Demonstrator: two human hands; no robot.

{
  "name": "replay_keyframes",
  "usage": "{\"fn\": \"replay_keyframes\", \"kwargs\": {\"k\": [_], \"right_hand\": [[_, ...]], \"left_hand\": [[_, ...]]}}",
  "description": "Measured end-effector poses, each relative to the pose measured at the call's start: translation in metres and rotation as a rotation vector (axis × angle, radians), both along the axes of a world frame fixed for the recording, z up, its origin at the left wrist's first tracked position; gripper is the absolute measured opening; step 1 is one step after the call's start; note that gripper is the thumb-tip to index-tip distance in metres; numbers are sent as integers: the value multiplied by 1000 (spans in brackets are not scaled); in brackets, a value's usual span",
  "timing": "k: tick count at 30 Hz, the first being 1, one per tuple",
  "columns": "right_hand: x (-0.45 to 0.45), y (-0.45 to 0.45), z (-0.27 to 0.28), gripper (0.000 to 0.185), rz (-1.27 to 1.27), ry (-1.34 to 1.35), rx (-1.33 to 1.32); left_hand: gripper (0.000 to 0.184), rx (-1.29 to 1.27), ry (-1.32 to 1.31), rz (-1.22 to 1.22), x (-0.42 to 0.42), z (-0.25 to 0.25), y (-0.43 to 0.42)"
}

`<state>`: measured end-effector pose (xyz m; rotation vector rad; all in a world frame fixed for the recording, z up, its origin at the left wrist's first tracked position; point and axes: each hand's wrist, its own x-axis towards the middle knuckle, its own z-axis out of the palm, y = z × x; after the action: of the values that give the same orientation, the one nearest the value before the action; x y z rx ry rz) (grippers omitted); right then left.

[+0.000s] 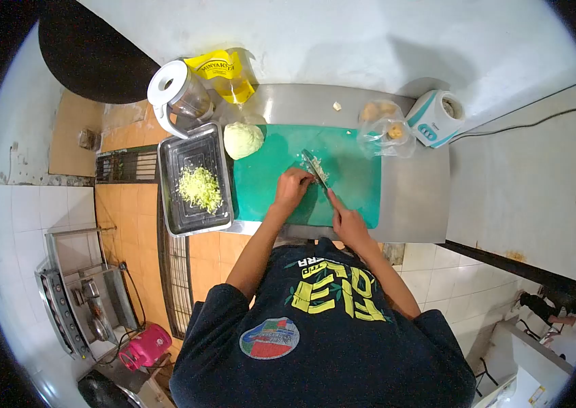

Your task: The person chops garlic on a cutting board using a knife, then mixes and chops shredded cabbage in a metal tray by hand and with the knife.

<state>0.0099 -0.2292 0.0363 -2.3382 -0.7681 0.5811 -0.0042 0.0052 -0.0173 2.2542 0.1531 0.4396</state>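
My right hand is wrapped round the handle of a knife, its blade slanting up and left over a green cutting board. Small pale chopped bits lie on both sides of the blade. Close to the knife's left side, my left hand has its fingers drawn together at the bits; what they hold is hidden. A pale green cabbage with a cut side rests at the board's upper left corner. Left of it, a metal tray holds a heap of shredded cabbage.
Behind the tray stand a blender jug and a yellow oil pouch. At the right are a clear bag of round brownish items and the blender base with its cord. A pink gas cylinder stands lower left. People appear at far lower right.
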Motion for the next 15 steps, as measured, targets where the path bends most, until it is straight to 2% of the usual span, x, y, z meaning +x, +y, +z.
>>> {"fn": "replay_keyframes", "kwargs": {"k": [2, 5, 8, 11, 15], "right_hand": [[14, 5, 1, 66, -6, 53, 142], [16, 6, 19, 65, -50, 91, 172], [10, -1, 32, 66, -65, 116, 137], [-2, -9, 21, 67, -54, 25, 128], [-10, -11, 13, 68, -48, 61, 83]], "left_hand": [[8, 14, -28, -4, -1, -4, 2], [7, 16, 40, 15, -5, 9, 1], [5, 46, 28, 9, -2, 13, -2], [5, 78, 12, 28, -1, 12, -1], [7, -21, 33, 38, 0, 10, -4]]}}
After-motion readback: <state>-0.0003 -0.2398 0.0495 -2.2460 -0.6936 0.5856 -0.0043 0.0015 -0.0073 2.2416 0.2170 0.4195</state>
